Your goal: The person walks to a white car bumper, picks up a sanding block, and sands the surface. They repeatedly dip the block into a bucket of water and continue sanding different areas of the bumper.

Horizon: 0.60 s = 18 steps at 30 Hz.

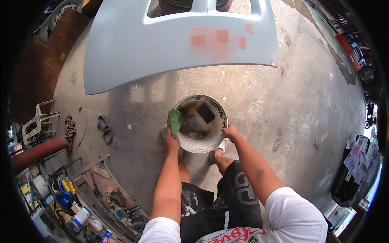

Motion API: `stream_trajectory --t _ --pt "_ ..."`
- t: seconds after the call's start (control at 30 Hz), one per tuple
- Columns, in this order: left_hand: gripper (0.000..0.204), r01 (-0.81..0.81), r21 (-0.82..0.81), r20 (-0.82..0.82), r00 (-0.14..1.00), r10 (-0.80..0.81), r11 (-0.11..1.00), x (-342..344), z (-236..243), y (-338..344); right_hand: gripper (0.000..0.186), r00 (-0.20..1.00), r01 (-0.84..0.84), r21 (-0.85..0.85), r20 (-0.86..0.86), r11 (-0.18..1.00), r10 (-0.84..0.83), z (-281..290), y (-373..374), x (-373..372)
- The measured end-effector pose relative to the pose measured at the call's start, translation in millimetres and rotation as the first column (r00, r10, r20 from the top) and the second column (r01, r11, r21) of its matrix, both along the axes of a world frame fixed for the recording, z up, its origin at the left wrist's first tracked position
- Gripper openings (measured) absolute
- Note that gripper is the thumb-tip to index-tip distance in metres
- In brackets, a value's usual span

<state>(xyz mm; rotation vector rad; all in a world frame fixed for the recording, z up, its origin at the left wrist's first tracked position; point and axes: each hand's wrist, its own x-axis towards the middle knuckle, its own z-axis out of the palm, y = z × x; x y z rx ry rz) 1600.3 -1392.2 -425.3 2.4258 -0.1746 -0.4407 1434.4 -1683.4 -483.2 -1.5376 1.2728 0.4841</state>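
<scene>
1. Clamped at both sides of the bucket (pixel 199 147): its left side has my left hand (pixel 172 141), its right side my right hand (pixel 229 132).
2. Under my left fingers a green cloth (pixel 175 120) is gripped, draped up over the rim; whether those fingers also close on the bucket I cannot tell.
3. With my right hand I pinch the rim directly, thumb at the edge.
4. Between my hands, the bucket is in front of my legs, its mouth facing up, my right foot (pixel 218 152) just beside it.
5. Inside it I see murky water (pixel 189 126) and a dark square pad (pixel 206 113).
6. Beyond the bucket, well apart from my hands, is a grey panel (pixel 154 52) with reddish patches (pixel 214 42).
7. Off to my left, a strap (pixel 106 130) and a chair (pixel 39 121) are on the concrete floor (pixel 259 101).
</scene>
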Motion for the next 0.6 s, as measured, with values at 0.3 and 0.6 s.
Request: stream_trajectory --t 0.3,0.6 --pt "0.088 0.034 0.175 -0.324 0.946 0.025 0.984 -28 -93 28 0.041 0.943 -0.309 -0.637 -0.108 0.707 0.314 25 44 32" --pt "0.082 -0.372 -0.206 -0.514 0.828 0.223 0.905 -52 -81 -5 0.058 0.831 -0.533 -0.338 -0.04 0.776 0.554 -150 109 60"
